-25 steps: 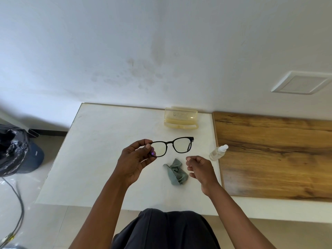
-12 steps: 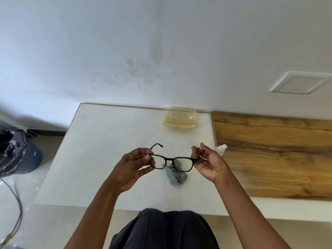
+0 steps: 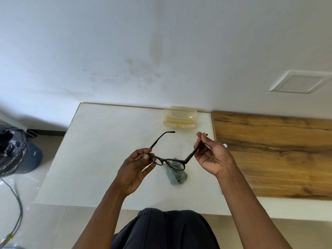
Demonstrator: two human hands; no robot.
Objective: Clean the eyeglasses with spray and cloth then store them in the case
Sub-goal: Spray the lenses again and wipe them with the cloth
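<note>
White tabletop [image 3: 100, 150] below, both hands up: left hand [image 3: 133, 169] pinches the black plastic-framed eyeglasses [image 3: 170, 159] at the hinge, right hand [image 3: 211, 155] pinches a temple. Over-spreading could strain the hinges; fingertips risk smudging lenses.

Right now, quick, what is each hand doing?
Left hand: pinching the black eyeglasses at the frame's left corner.
Right hand: pinching the glasses' other temple arm.

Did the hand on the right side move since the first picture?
Yes. The right hand rose off the white table, away from the crumpled grey-green cloth, and now pinches one arm of the black-framed eyeglasses.
</note>
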